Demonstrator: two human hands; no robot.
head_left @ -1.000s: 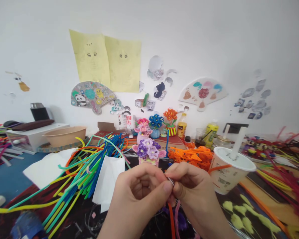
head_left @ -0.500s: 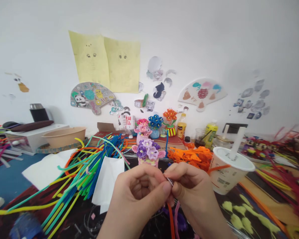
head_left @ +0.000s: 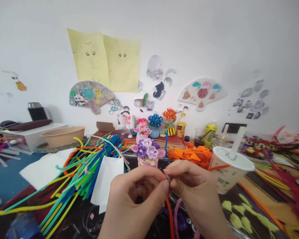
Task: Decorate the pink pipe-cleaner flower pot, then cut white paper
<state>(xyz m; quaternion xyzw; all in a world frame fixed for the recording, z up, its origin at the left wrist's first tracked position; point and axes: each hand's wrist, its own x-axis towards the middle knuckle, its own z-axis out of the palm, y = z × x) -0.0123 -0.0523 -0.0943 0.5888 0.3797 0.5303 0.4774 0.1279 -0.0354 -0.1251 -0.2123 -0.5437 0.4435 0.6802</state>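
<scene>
My left hand [head_left: 133, 200] and my right hand [head_left: 195, 196] meet at the fingertips, low in the middle of the view. Both are closed in a pinch on a thin, shiny, wire-like piece [head_left: 168, 178]; most of it is hidden by the fingers. Below them an orange pipe cleaner [head_left: 170, 220] hangs down, and whether it joins the wire-like piece I cannot tell. Beside that runs a pink pipe cleaner [head_left: 176, 215]. Just behind my fingertips stands a pink pot of purple pipe-cleaner flowers [head_left: 148, 149].
Colourful pipe cleaners [head_left: 87, 179] spread on the left, beside white paper [head_left: 107, 182]. Orange pipe-cleaner pieces [head_left: 189, 154] lie behind my right hand. A lidded cup with a straw [head_left: 230, 169] stands close on the right, near pale yellow fuzzy pieces [head_left: 241, 212]. Flower pots and bottles [head_left: 181, 126] line the wall.
Both hands keep their pinch and have shifted slightly. The wire-like piece shows a little less between the fingertips. The whole view has moved slightly.
</scene>
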